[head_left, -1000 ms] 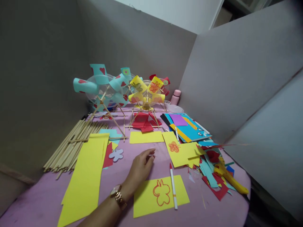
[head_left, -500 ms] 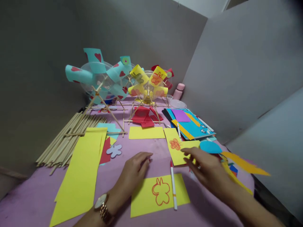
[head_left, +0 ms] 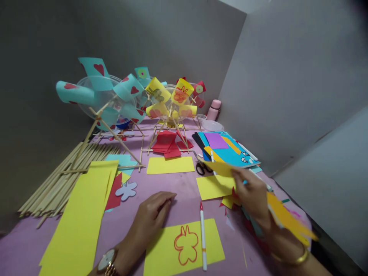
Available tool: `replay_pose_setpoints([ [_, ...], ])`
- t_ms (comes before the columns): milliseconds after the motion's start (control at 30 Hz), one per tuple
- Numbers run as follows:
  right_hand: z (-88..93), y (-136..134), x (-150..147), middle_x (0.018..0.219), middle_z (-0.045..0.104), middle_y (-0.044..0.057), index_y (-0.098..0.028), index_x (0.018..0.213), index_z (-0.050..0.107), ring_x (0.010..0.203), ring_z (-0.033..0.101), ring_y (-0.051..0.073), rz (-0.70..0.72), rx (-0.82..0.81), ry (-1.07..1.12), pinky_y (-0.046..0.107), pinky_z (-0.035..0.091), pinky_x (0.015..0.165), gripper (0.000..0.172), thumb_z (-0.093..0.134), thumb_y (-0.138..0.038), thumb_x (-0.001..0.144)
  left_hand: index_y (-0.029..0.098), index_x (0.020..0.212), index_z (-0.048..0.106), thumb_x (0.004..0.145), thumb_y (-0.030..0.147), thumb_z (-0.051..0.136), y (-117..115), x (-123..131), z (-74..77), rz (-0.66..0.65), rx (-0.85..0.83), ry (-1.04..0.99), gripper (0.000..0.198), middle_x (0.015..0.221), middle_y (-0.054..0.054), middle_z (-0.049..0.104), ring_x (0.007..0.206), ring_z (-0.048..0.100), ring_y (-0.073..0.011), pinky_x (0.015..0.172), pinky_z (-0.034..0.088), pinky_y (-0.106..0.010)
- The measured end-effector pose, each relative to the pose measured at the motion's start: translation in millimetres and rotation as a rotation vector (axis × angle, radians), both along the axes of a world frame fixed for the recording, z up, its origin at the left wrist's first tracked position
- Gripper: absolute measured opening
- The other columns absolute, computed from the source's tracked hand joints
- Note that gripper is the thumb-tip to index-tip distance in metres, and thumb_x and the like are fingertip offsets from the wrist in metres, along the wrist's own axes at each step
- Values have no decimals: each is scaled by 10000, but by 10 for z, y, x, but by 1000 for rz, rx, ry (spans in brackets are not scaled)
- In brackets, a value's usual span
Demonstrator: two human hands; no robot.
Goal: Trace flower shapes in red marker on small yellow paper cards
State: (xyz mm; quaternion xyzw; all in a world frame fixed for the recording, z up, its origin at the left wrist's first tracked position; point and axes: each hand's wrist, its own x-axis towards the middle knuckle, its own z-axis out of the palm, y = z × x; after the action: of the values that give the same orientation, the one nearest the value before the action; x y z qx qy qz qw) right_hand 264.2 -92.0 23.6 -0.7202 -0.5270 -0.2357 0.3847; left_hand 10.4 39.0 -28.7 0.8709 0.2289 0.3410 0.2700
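Note:
My right hand (head_left: 253, 195) pinches the edge of a yellow paper piece (head_left: 220, 168), lifted and tilted above the table. Beneath it lies another yellow paper rectangle (head_left: 214, 188). Black-handled scissors (head_left: 200, 168) show just beside the lifted piece. My left hand (head_left: 152, 214) rests on the table with loosely bent fingers, thumb apart, nothing in it. Close in front of me is a yellow sheet (head_left: 158, 253) with a red butterfly outline (head_left: 186, 245). A white marker with a red tip (head_left: 203, 237) lies across that sheet, uncapped.
Long yellow strips (head_left: 77, 214) and a bundle of wooden sticks (head_left: 54, 188) lie at left. Stick-framed wheels with blue paper (head_left: 100, 92) and yellow paper (head_left: 171, 99) stand behind. Red papers (head_left: 165, 143), a blue folder (head_left: 232, 147) and a pink bottle (head_left: 214, 110) are farther back.
My right hand has taken hold of the yellow piece and raised it off the other one, uncovering the scissors. My left hand stays near the drawn sheet. The whole view has shifted slightly.

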Motion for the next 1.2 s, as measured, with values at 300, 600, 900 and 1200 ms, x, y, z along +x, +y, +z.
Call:
replay_pose_setpoints([
  [300,290,613,220,866,723,163,-113,1069,668,808,663,298,-70,-125,-226,393,497,695,307,406,-200,933,225,968,657,905,241,442,18,18,-1,16,4,15,225,925,-25,714,838,671,-158,736,549,-266],
  [600,-291,-90,-621,1007,705,153,-87,1091,624,913,635,244,578,-402,-311,348,548,773,263,469,-153,889,222,975,660,906,272,449,44,-8,-28,-4,8,18,227,935,-26,715,852,669,-160,754,546,-267],
  [900,174,-256,306,906,752,54,-212,917,705,882,675,188,610,-411,-242,303,538,803,184,535,-171,859,237,969,668,885,319,468,31,23,-23,7,12,30,232,920,-24,717,834,672,-179,725,551,-285],
  [1200,1088,476,1351,974,691,137,-115,1139,575,852,643,227,107,-70,-29,350,511,687,373,360,-359,955,233,954,675,890,328,462,24,21,-15,39,23,25,242,906,-26,720,819,676,-172,726,550,-269],
])
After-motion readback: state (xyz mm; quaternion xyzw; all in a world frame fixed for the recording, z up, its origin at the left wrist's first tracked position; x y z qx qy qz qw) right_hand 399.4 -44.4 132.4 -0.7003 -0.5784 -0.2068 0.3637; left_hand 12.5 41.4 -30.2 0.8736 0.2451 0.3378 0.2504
